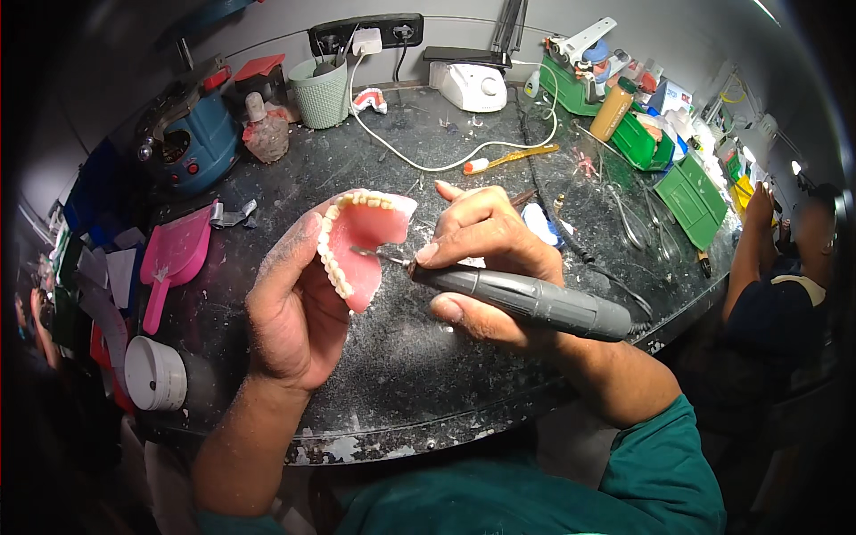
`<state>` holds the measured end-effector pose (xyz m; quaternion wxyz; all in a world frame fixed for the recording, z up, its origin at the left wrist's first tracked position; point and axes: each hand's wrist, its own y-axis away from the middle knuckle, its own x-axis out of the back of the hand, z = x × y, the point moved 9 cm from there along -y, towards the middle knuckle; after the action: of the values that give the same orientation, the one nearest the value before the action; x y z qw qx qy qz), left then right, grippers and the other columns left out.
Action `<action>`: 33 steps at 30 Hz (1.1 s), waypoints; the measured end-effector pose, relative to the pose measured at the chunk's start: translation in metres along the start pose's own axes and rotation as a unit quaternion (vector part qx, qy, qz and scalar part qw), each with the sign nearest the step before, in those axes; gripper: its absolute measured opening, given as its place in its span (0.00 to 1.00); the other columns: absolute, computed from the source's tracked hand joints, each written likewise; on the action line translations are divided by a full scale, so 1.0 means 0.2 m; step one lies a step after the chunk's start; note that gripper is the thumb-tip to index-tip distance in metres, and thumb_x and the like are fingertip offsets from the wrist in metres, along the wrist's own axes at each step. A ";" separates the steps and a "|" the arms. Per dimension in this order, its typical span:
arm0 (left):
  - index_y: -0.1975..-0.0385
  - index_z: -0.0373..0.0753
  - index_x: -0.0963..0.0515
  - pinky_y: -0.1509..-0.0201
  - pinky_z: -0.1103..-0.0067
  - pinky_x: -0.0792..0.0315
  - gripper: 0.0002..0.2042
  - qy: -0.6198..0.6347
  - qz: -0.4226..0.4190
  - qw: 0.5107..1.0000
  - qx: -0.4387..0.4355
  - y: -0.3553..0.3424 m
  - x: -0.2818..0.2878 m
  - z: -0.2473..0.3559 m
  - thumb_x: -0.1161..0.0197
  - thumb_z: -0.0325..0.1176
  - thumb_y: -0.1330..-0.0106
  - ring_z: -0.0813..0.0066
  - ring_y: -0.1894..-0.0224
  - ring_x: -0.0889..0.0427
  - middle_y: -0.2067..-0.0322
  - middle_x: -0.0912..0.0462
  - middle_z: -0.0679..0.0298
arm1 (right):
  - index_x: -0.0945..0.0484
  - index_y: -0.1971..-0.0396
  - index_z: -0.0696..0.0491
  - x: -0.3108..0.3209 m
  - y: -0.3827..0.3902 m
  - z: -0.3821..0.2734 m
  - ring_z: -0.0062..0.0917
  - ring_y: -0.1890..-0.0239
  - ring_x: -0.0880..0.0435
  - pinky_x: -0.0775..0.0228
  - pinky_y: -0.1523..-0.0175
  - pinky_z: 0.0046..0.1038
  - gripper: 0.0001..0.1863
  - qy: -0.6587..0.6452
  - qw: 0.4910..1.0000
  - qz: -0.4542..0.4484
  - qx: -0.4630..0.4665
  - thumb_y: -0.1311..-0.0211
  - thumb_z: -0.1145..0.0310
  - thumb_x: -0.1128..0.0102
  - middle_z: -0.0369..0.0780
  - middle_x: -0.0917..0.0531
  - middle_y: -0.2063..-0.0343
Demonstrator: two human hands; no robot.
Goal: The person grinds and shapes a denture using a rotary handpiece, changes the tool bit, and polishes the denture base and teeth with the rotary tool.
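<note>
The left hand [299,308] curls around a pink denture [349,234], held above the counter [428,374]; the right hand [499,239] wraps pen-like around a black rotary handpiece [535,301], its bur [379,256] at the denture's inner surface. A slip could gouge the base or nick fingers; a snagged cord [584,257] could jerk the bur.

Left grip [290,308] curls upright; right grip [504,242] pinches nearby.
</note>
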<state>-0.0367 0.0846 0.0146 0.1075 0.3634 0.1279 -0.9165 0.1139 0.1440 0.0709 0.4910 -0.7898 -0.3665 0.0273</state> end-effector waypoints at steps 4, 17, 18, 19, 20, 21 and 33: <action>0.43 0.28 0.30 0.51 0.80 0.24 0.21 -0.008 -0.004 1.000 0.006 0.00 0.00 0.00 0.54 0.38 0.27 0.73 0.52 0.18 0.51 0.19 0.53 | 0.18 0.59 0.50 0.00 0.01 0.05 0.27 0.57 0.22 0.39 0.37 0.44 0.16 -0.064 0.998 0.005 -0.007 0.49 0.67 0.26 0.35 0.18 0.65; 0.43 0.27 0.31 0.49 0.78 0.24 0.21 0.012 -0.031 0.999 0.006 -0.01 -0.02 -0.01 0.54 0.37 0.26 0.70 0.51 0.18 0.51 0.20 0.52 | 0.19 0.58 0.54 -0.04 0.02 0.05 0.28 0.55 0.24 0.37 0.41 0.35 0.15 -0.139 0.990 -0.019 -0.023 0.45 0.70 0.29 0.37 0.17 0.61; 0.42 0.27 0.31 0.54 0.78 0.20 0.20 0.014 -0.035 0.999 0.011 -0.01 -0.02 -0.01 0.54 0.37 0.25 0.71 0.54 0.16 0.52 0.20 0.53 | 0.19 0.58 0.54 -0.03 0.02 0.05 0.28 0.55 0.24 0.37 0.41 0.35 0.15 -0.140 0.990 -0.020 -0.022 0.45 0.70 0.29 0.37 0.17 0.61; 0.42 0.27 0.31 0.54 0.78 0.20 0.20 0.013 -0.034 0.999 0.009 -0.01 -0.01 -0.01 0.54 0.37 0.25 0.71 0.54 0.16 0.52 0.20 0.53 | 0.19 0.58 0.54 -0.04 0.02 0.05 0.28 0.55 0.24 0.37 0.41 0.35 0.15 -0.154 0.987 -0.034 -0.022 0.45 0.70 0.29 0.37 0.17 0.61; 0.42 0.27 0.32 0.55 0.79 0.20 0.20 0.036 -0.082 0.996 0.016 -0.01 -0.03 -0.01 0.55 0.37 0.25 0.72 0.56 0.16 0.52 0.19 0.53 | 0.20 0.58 0.54 -0.05 0.01 0.04 0.28 0.54 0.25 0.37 0.41 0.34 0.15 -0.169 0.984 -0.048 -0.022 0.45 0.70 0.30 0.37 0.17 0.60; 0.42 0.27 0.32 0.57 0.80 0.20 0.20 0.057 -0.130 0.990 0.022 0.00 -0.06 0.00 0.55 0.37 0.25 0.72 0.57 0.16 0.53 0.19 0.52 | 0.20 0.58 0.54 -0.05 0.02 0.05 0.28 0.52 0.25 0.37 0.40 0.34 0.14 -0.187 0.981 -0.033 -0.042 0.44 0.71 0.30 0.37 0.17 0.60; 0.42 0.27 0.33 0.62 0.82 0.22 0.21 0.006 -0.067 0.998 0.015 -0.01 -0.03 -0.01 0.55 0.37 0.25 0.74 0.62 0.17 0.55 0.19 0.53 | 0.20 0.57 0.56 -0.04 0.03 0.08 0.29 0.50 0.26 0.39 0.38 0.34 0.14 -0.221 0.971 -0.042 -0.084 0.44 0.72 0.32 0.41 0.17 0.59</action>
<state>-0.0322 0.0876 0.0179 0.0393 0.3611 0.1391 -0.9212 0.1043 0.1494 0.0562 0.3298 -0.7867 -0.4999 0.1498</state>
